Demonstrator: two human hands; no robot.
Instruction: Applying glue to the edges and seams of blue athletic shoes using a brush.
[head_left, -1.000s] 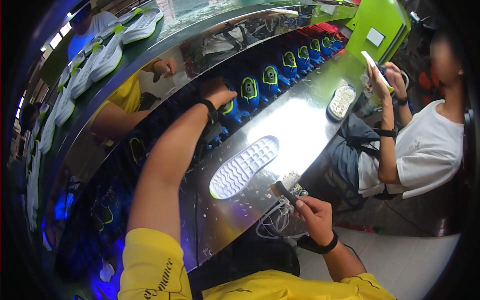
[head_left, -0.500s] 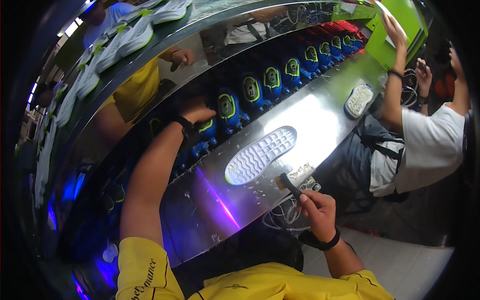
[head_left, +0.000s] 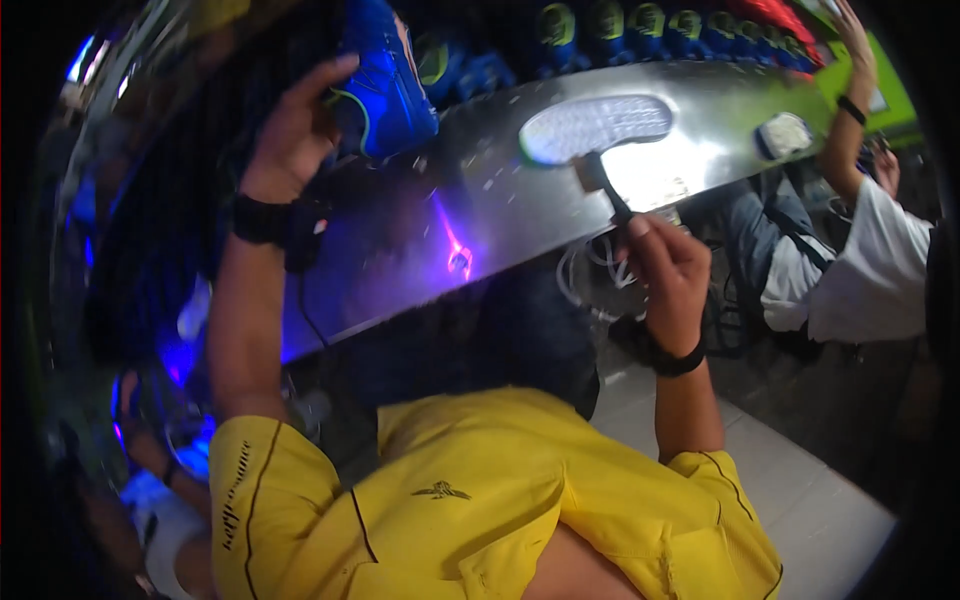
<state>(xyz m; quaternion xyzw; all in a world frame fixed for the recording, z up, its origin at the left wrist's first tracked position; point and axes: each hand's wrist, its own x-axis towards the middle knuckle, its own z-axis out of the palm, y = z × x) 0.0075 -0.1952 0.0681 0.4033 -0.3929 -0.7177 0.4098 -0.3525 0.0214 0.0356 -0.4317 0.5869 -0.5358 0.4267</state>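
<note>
Since half a second ago: left hand has pulled a blue shoe upper off the row at the back and lifted it toward the near side; before, it was reaching in among the row. Right hand hasn't moved much, brush still in it.

Left grip: fingers curled round the heel side of the blue shoe upper, thumb on top, holding it. Upper is tilted and overlaps the far edge of the metal tabletop; can't tell whether it touches it. Black wristband on that wrist.

Right grip: fingers pressed together round the handle of a small brush. Brush head points away from the body, just beside the near edge of a white outsole, possibly touching it – can't tell.

White outsole lies tread-up, flat on the tabletop, mid-right. A second, smaller pale sole sits further right on the same surface. Purple light reflection in the middle of the metal.

Row of blue shoes with yellow-green tongues runs along the far side.

Another person in a white shirt on the right, one arm raised.
</note>
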